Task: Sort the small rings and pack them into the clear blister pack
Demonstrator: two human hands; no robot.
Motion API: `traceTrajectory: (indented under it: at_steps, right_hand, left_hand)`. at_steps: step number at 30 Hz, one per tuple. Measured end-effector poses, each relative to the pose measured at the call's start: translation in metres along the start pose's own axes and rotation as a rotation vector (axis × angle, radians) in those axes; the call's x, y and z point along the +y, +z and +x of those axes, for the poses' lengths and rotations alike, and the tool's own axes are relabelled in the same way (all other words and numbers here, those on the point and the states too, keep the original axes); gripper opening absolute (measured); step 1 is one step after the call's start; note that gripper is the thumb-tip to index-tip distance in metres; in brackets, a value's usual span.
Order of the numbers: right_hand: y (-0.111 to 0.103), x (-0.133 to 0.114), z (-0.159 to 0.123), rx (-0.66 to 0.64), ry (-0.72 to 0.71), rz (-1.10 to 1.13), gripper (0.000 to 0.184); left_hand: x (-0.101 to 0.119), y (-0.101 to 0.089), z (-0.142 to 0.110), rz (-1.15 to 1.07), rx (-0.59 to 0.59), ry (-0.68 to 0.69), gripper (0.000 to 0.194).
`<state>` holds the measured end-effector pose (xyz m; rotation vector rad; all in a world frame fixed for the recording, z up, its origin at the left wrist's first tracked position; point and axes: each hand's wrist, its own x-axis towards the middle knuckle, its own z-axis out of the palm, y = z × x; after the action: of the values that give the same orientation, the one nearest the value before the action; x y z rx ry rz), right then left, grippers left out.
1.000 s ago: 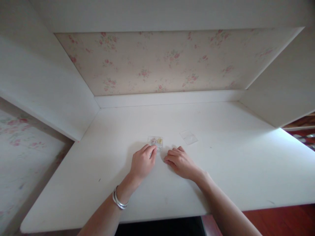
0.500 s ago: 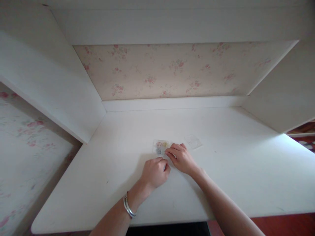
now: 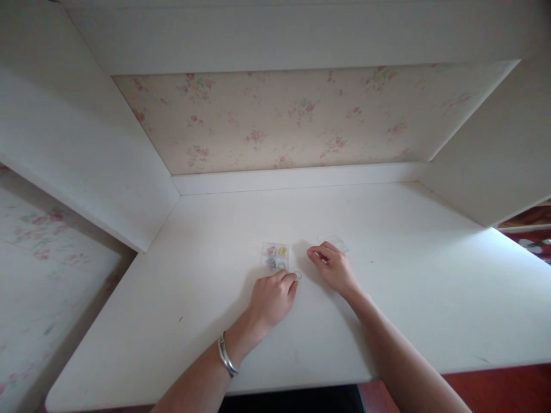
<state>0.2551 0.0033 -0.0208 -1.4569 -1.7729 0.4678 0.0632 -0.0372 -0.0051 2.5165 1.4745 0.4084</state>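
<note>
A small clear plastic box (image 3: 264, 256) with several compartments lies on the white desk. Pinkish, golden, dark grey and pale greenish little pieces, perhaps rings, sit in it. Just in front of the box, my left hand (image 3: 272, 296) is closed, pinching a thin pale ring (image 3: 298, 275) between thumb and forefinger. To the right of the box, my right hand (image 3: 332, 267) has its thumb and forefinger pressed together; whatever is between them is too small to make out. Behind that hand lies a flat clear plastic piece (image 3: 343, 245), like a lid, partly hidden by the fingers.
The white desk (image 3: 206, 229) has a panel (image 3: 129, 143) on its left and another (image 3: 482, 149) on its right. Floral wallpaper (image 3: 275, 120) shows at the back under a white board. A tiny dark sliver (image 3: 181, 319) lies to the left of my left arm.
My right hand has drawn away from the box and my left hand, moving right toward the clear lid-like piece. The ring in my left fingers now shows. The view has shifted slightly.
</note>
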Motion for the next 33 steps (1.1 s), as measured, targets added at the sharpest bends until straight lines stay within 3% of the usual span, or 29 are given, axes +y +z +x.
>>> traceTrajectory:
  at_steps: [16,25,33]
  right_hand:
    - [0.001,0.0,0.0,-0.058,-0.043,-0.044,0.025]
    - [-0.003,0.005,0.003,0.01,0.017,-0.106,0.026]
    - [-0.005,0.011,0.005,0.019,0.007,-0.153,0.028]
  left_hand:
    - [0.007,0.001,0.011,0.18,-0.196,0.132,0.026]
    - [-0.008,-0.015,0.014,0.16,0.025,-0.012,0.025]
    - [-0.013,-0.018,0.015,0.153,0.078,-0.115,0.025]
